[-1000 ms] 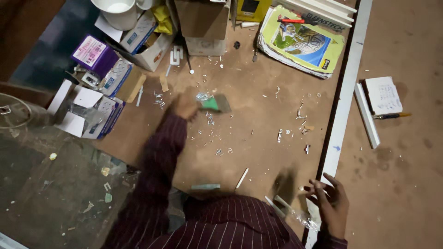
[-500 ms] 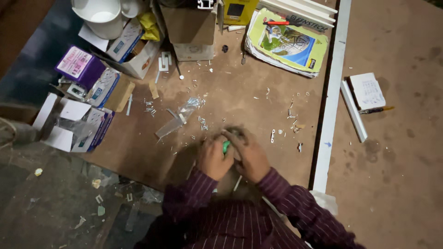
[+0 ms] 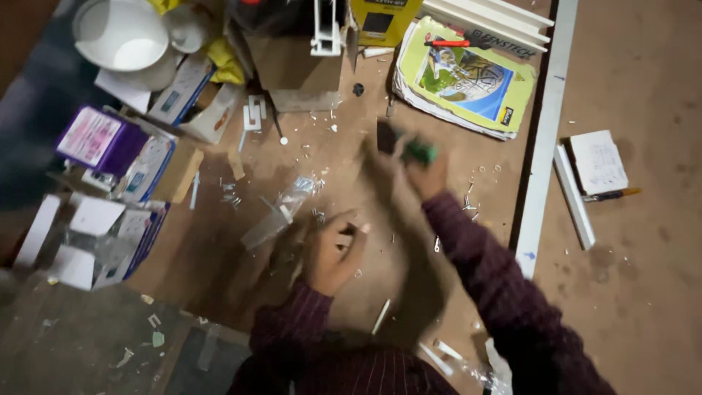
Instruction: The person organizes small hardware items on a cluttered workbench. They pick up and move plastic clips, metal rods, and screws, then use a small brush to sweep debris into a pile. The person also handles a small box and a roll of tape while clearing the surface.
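My right hand (image 3: 424, 172) is stretched out over the middle of the brown board, blurred by motion, and grips a small green object (image 3: 420, 151) with a dark part beside it. My left hand (image 3: 335, 252) rests low on the board near me, fingers curled around something small that I cannot make out. A clear plastic bag (image 3: 281, 212) with small parts lies just left of my left hand. Small white bits and screws are scattered around both hands.
Several small boxes (image 3: 102, 139) are stacked at the left, with a white bowl (image 3: 121, 36) behind them. A stack of colourful printed sheets (image 3: 468, 80) lies at the back right. A long white profile strip (image 3: 545, 139) runs along the board's right edge, with a white notepad (image 3: 598, 162) and pen beyond.
My hands were together near the board's front with the green object. My right hand has since swung forward with it toward the printed sheets; my left hand stayed near me.
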